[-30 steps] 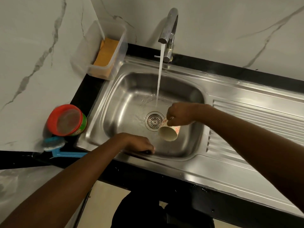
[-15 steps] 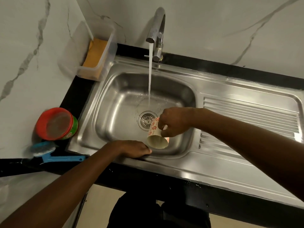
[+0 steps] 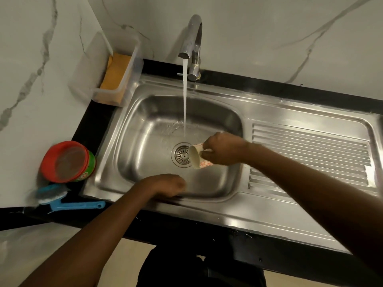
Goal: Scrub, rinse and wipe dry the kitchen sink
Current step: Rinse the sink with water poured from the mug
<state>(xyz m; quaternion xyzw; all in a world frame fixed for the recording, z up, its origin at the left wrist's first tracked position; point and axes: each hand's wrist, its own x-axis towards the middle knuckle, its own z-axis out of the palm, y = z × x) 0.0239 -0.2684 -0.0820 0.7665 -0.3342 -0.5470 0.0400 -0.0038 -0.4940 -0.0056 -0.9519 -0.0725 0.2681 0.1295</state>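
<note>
The steel sink basin [image 3: 143,139] lies under the faucet [image 3: 192,42], and a stream of water [image 3: 184,96] runs down just behind the drain [image 3: 180,155]. My right hand [image 3: 224,151] grips a paper cup with a red pattern [image 3: 198,157] low in the basin. The cup lies on its side with its mouth facing left over the drain. My left hand [image 3: 167,185] rests knuckles-up on the basin's front wall, blurred. Whether anything is under its fingers is hidden.
A clear plastic box [image 3: 132,59] with an orange sponge [image 3: 117,75] stands at the back left. A red-lidded green tub [image 3: 68,161] and a blue brush [image 3: 62,200] lie on the black counter at the left. The ribbed drainboard [image 3: 310,154] extends to the right.
My right hand has turned the cup, so its mouth now points left at the drain instead of toward me. My left hand stays at the front of the basin.
</note>
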